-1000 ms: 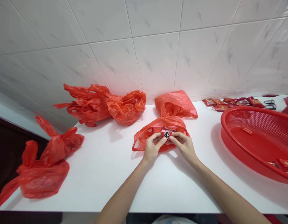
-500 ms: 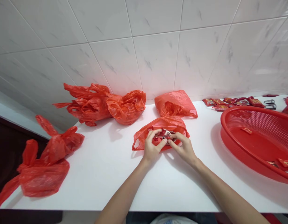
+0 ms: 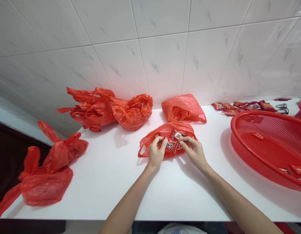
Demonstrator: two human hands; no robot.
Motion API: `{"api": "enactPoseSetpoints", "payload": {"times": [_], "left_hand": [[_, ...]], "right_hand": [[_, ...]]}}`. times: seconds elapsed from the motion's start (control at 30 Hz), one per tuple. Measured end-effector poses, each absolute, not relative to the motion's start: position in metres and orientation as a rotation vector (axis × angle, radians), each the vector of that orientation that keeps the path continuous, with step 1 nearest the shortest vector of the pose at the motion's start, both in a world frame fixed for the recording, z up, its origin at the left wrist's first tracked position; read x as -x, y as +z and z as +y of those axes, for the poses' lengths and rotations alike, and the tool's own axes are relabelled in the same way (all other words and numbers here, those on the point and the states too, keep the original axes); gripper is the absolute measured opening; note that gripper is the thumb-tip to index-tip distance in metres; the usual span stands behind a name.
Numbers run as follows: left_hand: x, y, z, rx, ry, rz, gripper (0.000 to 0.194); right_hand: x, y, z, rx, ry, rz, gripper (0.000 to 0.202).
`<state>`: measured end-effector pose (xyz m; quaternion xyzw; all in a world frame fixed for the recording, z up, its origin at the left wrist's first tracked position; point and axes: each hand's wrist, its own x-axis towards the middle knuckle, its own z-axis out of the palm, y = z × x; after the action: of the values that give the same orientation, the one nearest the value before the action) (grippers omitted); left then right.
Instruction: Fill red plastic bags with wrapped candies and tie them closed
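An open red plastic bag [image 3: 146, 143] lies on the white table in the middle of the view. Over its mouth, my left hand [image 3: 157, 152] pinches a red packet [image 3: 171, 145] with dark and white lettering between thumb and fingers. My right hand [image 3: 194, 152] holds a dark red packet [image 3: 177, 134] with a pale round label by its lower right edge. The two packets are close together, the dark red one behind. Much of the bag's inside is hidden by the packets and fingers.
Behind stands another red bag [image 3: 184, 107]. More red bags [image 3: 133, 112] sit at the back left, and knotted ones [image 3: 46, 185] at the left edge. A red mesh basket [image 3: 248, 149] with a few packets stands right; small packets [image 3: 245, 106] lie along the tiled wall.
My hands have moved slightly apart and the packets have come into clearer view, the red one's lettering now showing. The bags and the basket have stayed in place.
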<state>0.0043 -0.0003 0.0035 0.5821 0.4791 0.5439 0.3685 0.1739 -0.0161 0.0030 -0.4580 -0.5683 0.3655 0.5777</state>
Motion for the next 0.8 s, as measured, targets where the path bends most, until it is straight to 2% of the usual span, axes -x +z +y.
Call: {"api": "enactPoseSetpoints", "payload": {"times": [0.33,0.47,0.57,0.67,0.8], "left_hand": [[0.0,-0.009,0.012,-1.163,1.399,1.336,0.032],[0.006,-0.011,0.015,-1.299,1.373,1.411,0.027],[0.015,-0.009,0.017,-1.504,1.393,1.549,0.033],[0.021,-0.009,0.019,-1.734,1.248,1.7,0.037],[0.021,-0.012,0.018,-1.942,0.938,1.815,0.028]], "right_hand": [[-0.175,0.006,-0.015,1.115,0.843,-1.225,0.028],[-0.175,0.005,-0.014,1.12,0.838,-1.236,0.028],[-0.175,0.004,-0.015,1.129,0.821,-1.247,0.028],[-0.174,0.005,-0.016,1.13,0.816,-1.269,0.024],[-0.172,0.006,-0.017,1.12,0.809,-1.298,0.02]]}}
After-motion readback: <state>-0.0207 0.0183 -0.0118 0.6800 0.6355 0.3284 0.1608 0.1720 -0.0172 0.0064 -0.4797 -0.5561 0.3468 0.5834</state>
